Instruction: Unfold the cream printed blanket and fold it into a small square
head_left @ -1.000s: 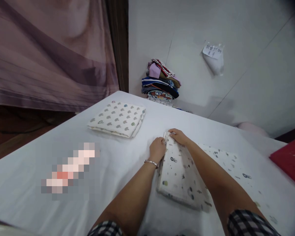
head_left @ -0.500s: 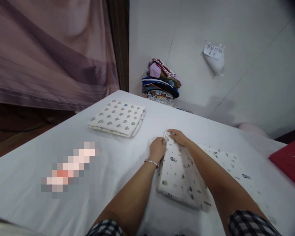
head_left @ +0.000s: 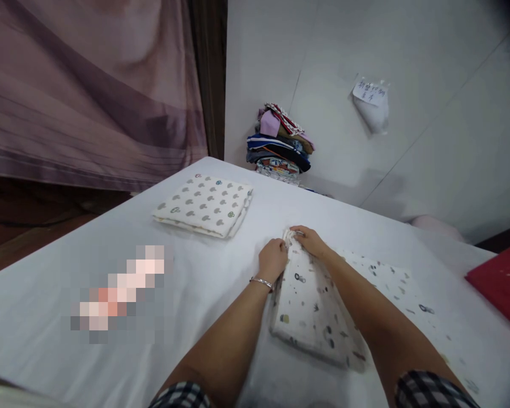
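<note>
A white cloth (head_left: 301,300) with small dark and yellow prints lies partly folded on the white-covered table (head_left: 204,272). My left hand (head_left: 273,259) is closed on its far left corner, with a silver bracelet at the wrist. At the far edge, my right hand (head_left: 309,239) grips the same cloth, fingers bent over the layered fold. A similarly printed flat part (head_left: 391,277) spreads out beyond my right forearm; the arm hides whether the two join. Left of my hands sits a neatly folded white cloth (head_left: 208,204) with grey mouse-head shapes.
A pixelated patch (head_left: 119,289) covers something at the table's left. Something red (head_left: 504,283) lies at the right edge. Behind the table rises a stack of folded clothes (head_left: 278,141) against the wall. A purple curtain (head_left: 89,90) hangs at the left.
Both hands keep their hold at the cloth's far end, almost in the same place. The view has shifted very slightly; the cloths lie as before.
</note>
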Available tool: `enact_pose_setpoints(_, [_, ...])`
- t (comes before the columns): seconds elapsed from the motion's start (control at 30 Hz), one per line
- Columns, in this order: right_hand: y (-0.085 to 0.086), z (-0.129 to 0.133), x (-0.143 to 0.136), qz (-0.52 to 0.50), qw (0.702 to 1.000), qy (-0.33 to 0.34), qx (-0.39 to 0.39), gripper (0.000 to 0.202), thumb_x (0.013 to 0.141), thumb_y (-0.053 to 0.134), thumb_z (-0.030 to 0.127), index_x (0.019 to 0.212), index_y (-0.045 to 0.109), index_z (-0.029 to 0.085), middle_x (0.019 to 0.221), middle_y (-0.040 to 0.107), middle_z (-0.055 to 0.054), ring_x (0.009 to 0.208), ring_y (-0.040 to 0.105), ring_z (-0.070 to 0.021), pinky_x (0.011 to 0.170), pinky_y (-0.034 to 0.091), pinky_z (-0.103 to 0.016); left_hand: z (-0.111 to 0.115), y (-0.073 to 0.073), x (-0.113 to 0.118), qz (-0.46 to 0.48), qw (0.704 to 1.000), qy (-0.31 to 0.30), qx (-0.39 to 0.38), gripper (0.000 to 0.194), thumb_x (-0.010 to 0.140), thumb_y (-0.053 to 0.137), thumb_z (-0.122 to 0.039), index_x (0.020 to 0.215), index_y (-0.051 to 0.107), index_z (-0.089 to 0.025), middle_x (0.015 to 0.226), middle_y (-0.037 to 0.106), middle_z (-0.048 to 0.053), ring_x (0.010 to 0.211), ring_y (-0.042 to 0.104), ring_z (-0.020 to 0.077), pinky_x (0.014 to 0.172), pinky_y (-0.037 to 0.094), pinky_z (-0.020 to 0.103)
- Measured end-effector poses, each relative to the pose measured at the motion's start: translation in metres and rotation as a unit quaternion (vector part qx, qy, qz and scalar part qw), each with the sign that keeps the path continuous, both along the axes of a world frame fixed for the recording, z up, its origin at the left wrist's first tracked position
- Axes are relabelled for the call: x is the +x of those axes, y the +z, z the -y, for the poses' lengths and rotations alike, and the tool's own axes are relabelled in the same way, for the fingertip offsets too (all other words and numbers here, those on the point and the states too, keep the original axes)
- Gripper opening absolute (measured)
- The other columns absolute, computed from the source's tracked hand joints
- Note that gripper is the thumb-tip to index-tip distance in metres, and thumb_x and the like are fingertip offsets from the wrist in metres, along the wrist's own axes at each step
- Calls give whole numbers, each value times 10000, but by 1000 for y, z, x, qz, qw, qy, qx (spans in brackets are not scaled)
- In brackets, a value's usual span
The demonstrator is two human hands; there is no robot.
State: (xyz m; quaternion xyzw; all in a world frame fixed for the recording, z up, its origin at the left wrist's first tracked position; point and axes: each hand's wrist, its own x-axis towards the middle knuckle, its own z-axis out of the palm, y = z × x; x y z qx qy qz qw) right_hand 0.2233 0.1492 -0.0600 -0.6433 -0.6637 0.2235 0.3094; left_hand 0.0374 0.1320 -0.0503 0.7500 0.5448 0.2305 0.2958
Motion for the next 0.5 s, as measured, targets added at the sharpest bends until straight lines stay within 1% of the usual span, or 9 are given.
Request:
enact_pose_setpoints(0.2, [0,4,-3,-26,1000,-2,10,306,749,516,216,1032,635,225,1160,637,-48,1095,565,-200,992,400,-384,0,-2,1,7,1000,0,-4,244,873,438,-212,982,655,-232,1025,652,44,930,583,173,789,414,271])
enact_pose_setpoints(0.37, [1,3,-3,-44,999,2,3,287,739,523,212,1001,640,231,1200,621,-41,1122,554,-197,996,398,-377,1,-1,0,10,1000,-1,-6,256,874,431,-222,1002,652,-231,1031,649,47,934,580,172,790,410,271])
enact_pose_setpoints(0.5, [1,1,-1,-35,999,15,-5,284,736,534,193,997,640,232,1144,647,-32,1097,570,-193,1002,390,-373,1,-2,0,6,1000,-4,-1,257,873,430,-225,998,654,-235,1027,646,41,918,581,173,766,410,276])
